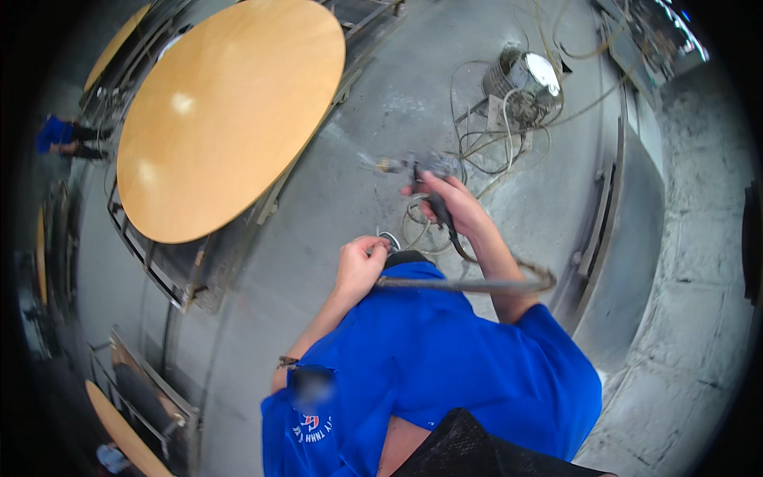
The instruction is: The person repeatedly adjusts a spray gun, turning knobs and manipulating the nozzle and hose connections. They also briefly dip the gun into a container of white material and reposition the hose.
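Note:
My right hand (457, 205) is wrapped round the dark handle of a spray gun (416, 165), which points left toward a large oval wooden tabletop (238, 111) and stays apart from it. The gun's body is smeared by motion. From the bottom of its handle a hose (477, 284) loops past my right forearm and crosses in front of my blue shirt toward my left wrist. My left hand (362, 264) is closed in front of my waist, thumb and fingers pressed together. What it pinches, if anything, is too small to make out.
The tabletop rests on a metal frame (151, 274). At the far right a metal bucket (502, 75) stands among tangled hoses (509, 143). A grey panel (624, 238) leans near the right wall. Another person (67, 137) stands at far left. A second wooden top (123, 429) lies lower left.

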`<action>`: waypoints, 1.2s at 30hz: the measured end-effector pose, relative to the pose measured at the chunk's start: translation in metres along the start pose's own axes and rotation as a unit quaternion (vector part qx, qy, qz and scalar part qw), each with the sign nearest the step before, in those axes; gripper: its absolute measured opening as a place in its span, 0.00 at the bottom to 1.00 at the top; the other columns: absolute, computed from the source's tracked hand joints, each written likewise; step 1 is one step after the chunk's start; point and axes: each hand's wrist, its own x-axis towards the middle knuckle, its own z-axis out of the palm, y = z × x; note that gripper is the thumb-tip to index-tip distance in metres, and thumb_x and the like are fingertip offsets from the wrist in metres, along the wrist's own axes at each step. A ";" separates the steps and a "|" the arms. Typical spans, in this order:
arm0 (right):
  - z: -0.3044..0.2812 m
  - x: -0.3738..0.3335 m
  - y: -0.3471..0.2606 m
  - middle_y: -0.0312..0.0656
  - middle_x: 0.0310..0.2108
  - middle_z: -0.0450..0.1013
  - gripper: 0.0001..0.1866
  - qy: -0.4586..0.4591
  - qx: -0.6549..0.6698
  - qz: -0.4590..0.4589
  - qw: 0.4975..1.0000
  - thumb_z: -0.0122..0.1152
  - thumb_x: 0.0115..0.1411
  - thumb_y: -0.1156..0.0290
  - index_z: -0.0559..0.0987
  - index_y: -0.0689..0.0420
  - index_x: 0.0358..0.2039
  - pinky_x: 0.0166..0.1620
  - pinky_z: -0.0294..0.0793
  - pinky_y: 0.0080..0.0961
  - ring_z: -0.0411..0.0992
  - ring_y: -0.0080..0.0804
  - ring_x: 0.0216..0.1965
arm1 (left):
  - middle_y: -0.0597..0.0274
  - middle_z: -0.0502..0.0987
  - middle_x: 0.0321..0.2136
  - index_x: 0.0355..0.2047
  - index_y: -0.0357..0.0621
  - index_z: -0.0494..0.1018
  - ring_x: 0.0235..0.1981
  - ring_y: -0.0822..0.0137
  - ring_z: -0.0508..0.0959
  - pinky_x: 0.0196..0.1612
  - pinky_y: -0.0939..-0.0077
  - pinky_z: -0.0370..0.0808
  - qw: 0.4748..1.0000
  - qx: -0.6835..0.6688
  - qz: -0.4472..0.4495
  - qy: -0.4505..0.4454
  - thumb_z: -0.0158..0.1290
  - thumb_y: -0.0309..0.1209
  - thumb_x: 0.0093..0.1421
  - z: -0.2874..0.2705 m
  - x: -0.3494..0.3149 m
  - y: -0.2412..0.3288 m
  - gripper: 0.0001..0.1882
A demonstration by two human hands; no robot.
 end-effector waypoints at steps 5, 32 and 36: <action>-0.001 -0.033 0.025 0.40 0.35 0.79 0.31 0.192 -0.127 0.009 0.973 0.47 0.76 0.38 0.76 0.57 0.53 0.20 0.62 0.19 0.62 0.18 0.17 | 0.58 0.87 0.35 0.43 0.32 0.84 0.31 0.72 0.83 0.37 0.75 0.79 0.974 -0.128 -0.141 -0.120 0.53 0.27 0.67 -0.019 -0.014 -0.017 0.13; 0.051 -0.127 0.097 0.35 0.27 0.73 0.33 0.300 -0.236 0.056 0.922 0.46 0.75 0.36 0.77 0.58 0.44 0.18 0.59 0.19 0.61 0.17 0.15 | 0.67 0.80 0.34 0.49 0.40 0.75 0.30 0.79 0.72 0.33 0.80 0.69 0.903 -0.342 -0.157 -0.206 0.48 0.25 0.73 -0.044 -0.167 -0.048 0.09; 0.032 -0.151 0.099 0.36 0.28 0.73 0.33 0.284 -0.238 0.046 0.928 0.45 0.75 0.38 0.77 0.61 0.48 0.18 0.59 0.19 0.60 0.16 0.16 | 0.67 0.80 0.33 0.49 0.40 0.75 0.31 0.78 0.73 0.35 0.79 0.70 0.916 -0.330 -0.131 -0.185 0.47 0.25 0.73 -0.016 -0.188 -0.032 0.09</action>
